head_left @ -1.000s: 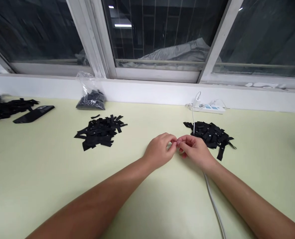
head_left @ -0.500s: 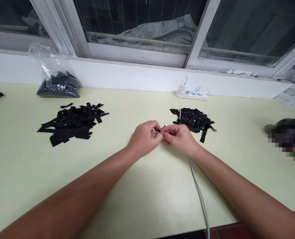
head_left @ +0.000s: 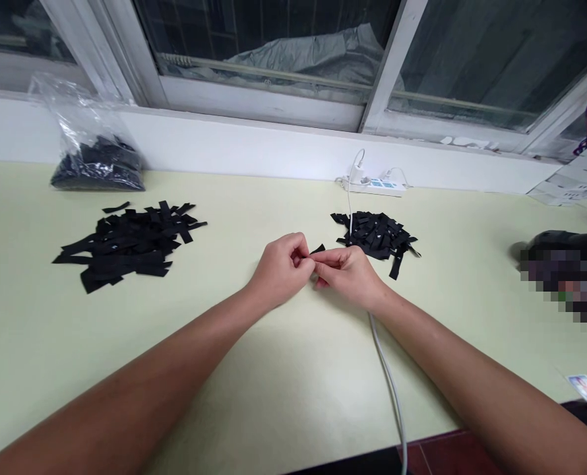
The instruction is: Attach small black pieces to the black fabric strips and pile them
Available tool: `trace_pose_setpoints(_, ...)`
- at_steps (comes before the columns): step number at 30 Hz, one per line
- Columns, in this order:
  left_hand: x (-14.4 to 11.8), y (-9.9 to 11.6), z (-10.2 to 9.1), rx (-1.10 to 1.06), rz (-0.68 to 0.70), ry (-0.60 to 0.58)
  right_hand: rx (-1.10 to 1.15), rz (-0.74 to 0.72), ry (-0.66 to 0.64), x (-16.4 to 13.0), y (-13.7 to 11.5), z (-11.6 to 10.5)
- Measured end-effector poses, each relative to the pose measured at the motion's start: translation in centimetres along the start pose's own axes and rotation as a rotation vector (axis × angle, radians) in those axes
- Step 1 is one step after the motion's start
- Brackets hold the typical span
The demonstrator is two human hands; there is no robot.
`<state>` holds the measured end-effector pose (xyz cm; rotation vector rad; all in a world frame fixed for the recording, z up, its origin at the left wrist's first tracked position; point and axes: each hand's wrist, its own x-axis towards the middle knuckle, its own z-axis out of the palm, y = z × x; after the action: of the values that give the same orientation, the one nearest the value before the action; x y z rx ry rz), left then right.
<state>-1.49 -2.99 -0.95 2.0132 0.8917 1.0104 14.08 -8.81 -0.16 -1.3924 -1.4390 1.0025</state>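
Note:
Over the middle of the pale green table (head_left: 293,369), my left hand (head_left: 286,267) and my right hand (head_left: 345,270) meet fingertip to fingertip. Both are closed in a pinch on a small black fabric strip (head_left: 318,249). One end of the strip sticks out behind the fingers; the rest is hidden by them. Left of my hands lies a loose pile of black strips (head_left: 130,241), spread wide. A tighter pile of black strips (head_left: 377,234), some with small pale specks, lies just beyond my right hand.
A clear plastic bag (head_left: 98,165) of black pieces stands at the back left. By the wall sits a white power strip (head_left: 377,187). A grey-white cable (head_left: 390,376) runs under my right arm to the front edge. A dark bundle (head_left: 565,257) and a card (head_left: 586,387) lie right.
The whole view has shifted a little, so things appear further left. More of the black strip's end now shows behind my fingers. Both hands stay pinched together.

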Motion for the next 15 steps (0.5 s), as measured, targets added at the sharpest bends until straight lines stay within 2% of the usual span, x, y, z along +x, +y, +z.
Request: trace_pose_setpoints(15, 0.05, 0.30, 0.13, -0.067, -0.080, 0.022, -0.021, 0.004, 0.005, 0.01, -0.09, 0.12)
